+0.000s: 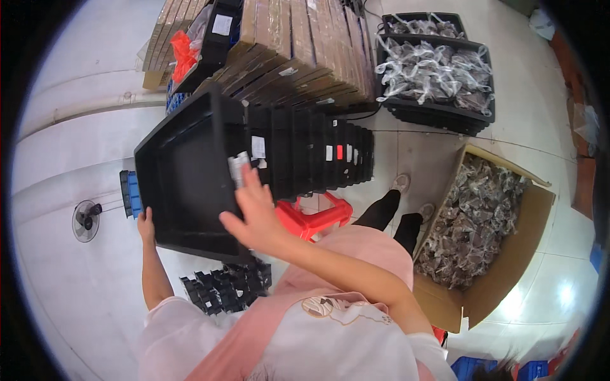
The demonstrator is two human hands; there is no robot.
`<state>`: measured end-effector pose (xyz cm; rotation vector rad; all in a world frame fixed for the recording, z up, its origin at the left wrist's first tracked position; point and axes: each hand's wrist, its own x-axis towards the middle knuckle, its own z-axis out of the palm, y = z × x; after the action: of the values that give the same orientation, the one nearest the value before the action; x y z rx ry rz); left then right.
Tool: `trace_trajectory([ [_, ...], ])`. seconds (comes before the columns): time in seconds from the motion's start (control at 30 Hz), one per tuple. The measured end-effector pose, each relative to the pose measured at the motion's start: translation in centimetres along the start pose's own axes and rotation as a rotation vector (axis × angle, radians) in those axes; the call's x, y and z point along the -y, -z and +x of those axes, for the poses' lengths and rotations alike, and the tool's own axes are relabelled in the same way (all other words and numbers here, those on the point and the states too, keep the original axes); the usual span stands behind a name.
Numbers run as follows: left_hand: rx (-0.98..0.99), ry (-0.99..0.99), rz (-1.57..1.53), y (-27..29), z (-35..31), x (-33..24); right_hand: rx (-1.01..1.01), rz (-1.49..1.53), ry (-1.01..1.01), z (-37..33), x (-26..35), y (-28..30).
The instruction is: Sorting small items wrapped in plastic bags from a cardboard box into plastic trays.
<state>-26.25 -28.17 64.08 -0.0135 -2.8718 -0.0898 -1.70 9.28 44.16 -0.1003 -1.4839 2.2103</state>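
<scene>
A black plastic crate (190,171) with nothing in it is at the top end of a tall stack of black crates (305,146). My left hand (147,225) grips its left rim, the thumb up along the edge. My right hand (257,219) is at the crate's right side, its fingers spread beside a white label (239,166) on the wall. Whether the right palm presses on the crate I cannot tell.
Stacked brown cartons (305,51) stand beyond the crates. A red stool (311,219) is near my legs. To the right are an open cardboard box (530,235) of bagged dark pieces and black crates (438,114) of similar bags. Black parts (222,289) lie lower left; a fan (86,221) is at far left.
</scene>
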Motion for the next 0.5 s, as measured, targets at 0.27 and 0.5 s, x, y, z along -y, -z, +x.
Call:
trace_trajectory([
  [0.27,0.018,-0.005,0.126,-10.0,11.6,7.4,-0.094,0.068,-0.037,6.2,-6.3,-7.1],
  [0.5,0.274,0.081,0.118,-22.1,8.8,-1.9,-0.159,-0.139,0.022,6.8,-6.9,-6.9],
])
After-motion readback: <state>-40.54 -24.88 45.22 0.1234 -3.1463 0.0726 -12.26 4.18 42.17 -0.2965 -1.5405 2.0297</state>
